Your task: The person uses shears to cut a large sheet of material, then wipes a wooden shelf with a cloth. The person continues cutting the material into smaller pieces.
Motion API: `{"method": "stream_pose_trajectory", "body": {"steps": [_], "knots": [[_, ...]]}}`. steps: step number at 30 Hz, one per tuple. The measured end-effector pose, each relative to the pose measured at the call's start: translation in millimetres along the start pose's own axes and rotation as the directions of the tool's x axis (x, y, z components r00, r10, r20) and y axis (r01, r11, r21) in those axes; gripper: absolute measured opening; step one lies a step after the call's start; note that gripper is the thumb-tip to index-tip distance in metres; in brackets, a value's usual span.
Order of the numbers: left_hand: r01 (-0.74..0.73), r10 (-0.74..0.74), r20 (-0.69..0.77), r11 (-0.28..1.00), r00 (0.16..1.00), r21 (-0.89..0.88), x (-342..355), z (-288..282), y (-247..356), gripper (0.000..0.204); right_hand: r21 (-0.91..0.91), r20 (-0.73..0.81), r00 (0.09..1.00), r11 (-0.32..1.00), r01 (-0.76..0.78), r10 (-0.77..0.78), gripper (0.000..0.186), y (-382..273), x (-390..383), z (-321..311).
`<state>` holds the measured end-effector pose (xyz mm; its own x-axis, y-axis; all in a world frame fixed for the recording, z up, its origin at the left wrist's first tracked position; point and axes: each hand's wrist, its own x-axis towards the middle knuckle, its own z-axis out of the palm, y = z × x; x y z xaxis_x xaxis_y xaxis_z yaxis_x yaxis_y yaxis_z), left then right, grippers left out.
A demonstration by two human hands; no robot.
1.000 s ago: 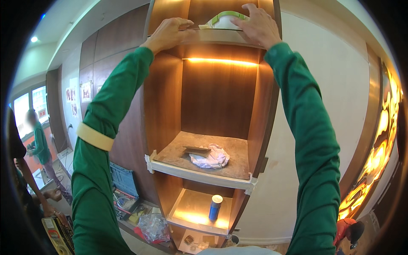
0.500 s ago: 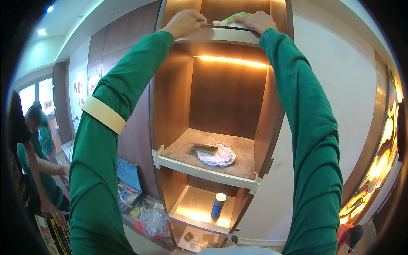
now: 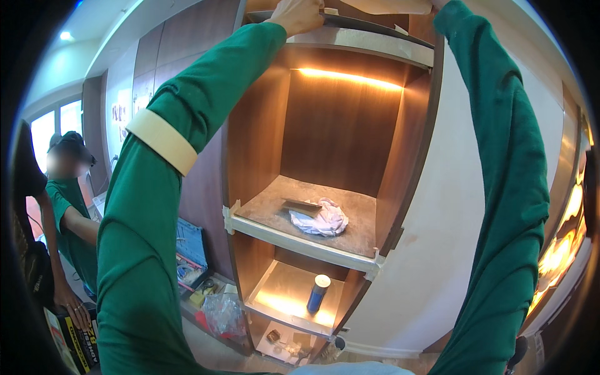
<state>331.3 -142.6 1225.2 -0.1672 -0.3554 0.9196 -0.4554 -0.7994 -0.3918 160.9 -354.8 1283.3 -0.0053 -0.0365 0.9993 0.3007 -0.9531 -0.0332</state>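
Observation:
Both my arms, in green sleeves, reach up to the top shelf edge of a lit wooden cabinet. My left hand (image 3: 302,16) is closed at that edge, its fingertips by a thin dark strip (image 3: 375,31) that runs along the shelf front. What it grips is hidden. My right hand (image 3: 440,2) is mostly cut off by the upper edge of the picture, so its fingers do not show. A pale strip (image 3: 387,6), which looks like tape, spans the gap toward my right hand. Around my left sleeve sits a cream tape roll (image 3: 161,141).
On the middle shelf (image 3: 262,209) lie a crumpled white cloth (image 3: 320,217) and a flat brown piece (image 3: 301,207). A blue can (image 3: 318,294) stands one shelf lower. At left are a blue toolbox (image 3: 190,240), a plastic bag (image 3: 225,315), a black-and-yellow box (image 3: 65,340) and other people.
My right hand has moved up and right, nearly out of view, with the pale strip now stretched out. The green-and-white roll no longer shows. My left hand is higher and farther right.

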Motion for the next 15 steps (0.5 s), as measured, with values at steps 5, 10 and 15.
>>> {"method": "stream_pose_trajectory", "body": {"steps": [5,10,15], "knots": [[0.062,-0.074,0.112,0.993,0.991,0.104,-6,-13,18,0.019,0.146,0.003,1.0,0.989,-0.006,0.005,0.058,-5,-10,-29],[0.016,-0.012,-0.024,0.985,1.0,0.169,-3,-19,9,0.02,0.18,0.089,0.996,0.984,0.0,-0.016,0.053,-10,-8,-49],[-0.041,0.046,-0.046,0.993,0.998,0.11,-9,-28,7,0.012,0.231,0.155,0.985,0.972,0.039,-0.076,0.052,-5,-3,-67]]}}
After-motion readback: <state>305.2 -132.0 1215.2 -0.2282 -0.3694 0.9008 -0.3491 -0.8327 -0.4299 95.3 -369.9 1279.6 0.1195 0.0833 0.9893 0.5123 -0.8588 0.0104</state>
